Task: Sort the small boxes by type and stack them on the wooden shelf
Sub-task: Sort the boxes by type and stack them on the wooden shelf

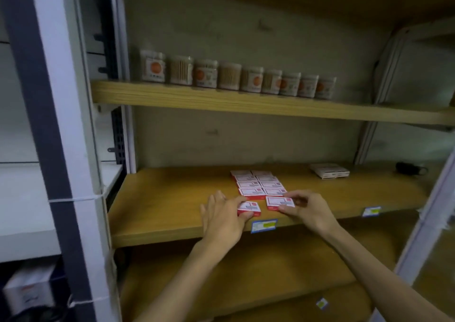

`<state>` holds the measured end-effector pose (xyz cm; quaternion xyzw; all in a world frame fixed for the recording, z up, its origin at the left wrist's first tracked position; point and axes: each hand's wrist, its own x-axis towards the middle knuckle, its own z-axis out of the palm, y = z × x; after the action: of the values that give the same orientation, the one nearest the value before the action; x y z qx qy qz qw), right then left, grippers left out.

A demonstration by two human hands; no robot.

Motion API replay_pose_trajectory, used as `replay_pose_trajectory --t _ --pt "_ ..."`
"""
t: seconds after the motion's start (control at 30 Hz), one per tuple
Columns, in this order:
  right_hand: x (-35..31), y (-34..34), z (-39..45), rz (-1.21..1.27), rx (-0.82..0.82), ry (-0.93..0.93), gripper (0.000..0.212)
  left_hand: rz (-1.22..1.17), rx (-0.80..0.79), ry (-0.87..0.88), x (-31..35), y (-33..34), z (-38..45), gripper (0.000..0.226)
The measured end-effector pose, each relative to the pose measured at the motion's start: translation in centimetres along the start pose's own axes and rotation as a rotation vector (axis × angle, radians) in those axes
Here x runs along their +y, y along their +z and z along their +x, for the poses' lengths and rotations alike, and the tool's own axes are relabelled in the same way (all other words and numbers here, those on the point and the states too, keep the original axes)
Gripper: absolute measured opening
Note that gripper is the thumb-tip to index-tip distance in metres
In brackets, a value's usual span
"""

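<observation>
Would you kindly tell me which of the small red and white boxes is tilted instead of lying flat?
The box pinched in the left hand, nearest the shelf's front edge; the others lie flat.

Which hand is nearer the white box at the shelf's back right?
Right. The right hand sits in front and left of the white box; the left hand is farther left.
</observation>
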<state>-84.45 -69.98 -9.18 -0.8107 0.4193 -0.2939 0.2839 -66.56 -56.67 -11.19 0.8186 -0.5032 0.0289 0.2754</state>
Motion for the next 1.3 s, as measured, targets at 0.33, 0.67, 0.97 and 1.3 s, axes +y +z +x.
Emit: replay_pose_trajectory --t 0.33,0.67,0.97,1.3 --pt "1.7 -0.6 1.4 -0.007 0.009 -0.098 0.03 -0.107 0.105 -0.16 4.6 2.4 1.1 0.064" --pt "-1.0 1.2 0.2 -0.099 -0.005 -0.418 0.018 -0.063 0.278 -0.093 3.2 -0.6 -2.5 0.042" --pt "-12.6 8.1 -5.4 0.167 -0.219 -0.707 0.013 0.167 0.242 0.041 -4.8 -9.6 -10.4 0.027" --pt "-26.0 19.5 -14.0 0.268 -0.359 -0.771 0.013 0.234 0.319 -0.037 -19.7 -21.5 -20.1 0.025"
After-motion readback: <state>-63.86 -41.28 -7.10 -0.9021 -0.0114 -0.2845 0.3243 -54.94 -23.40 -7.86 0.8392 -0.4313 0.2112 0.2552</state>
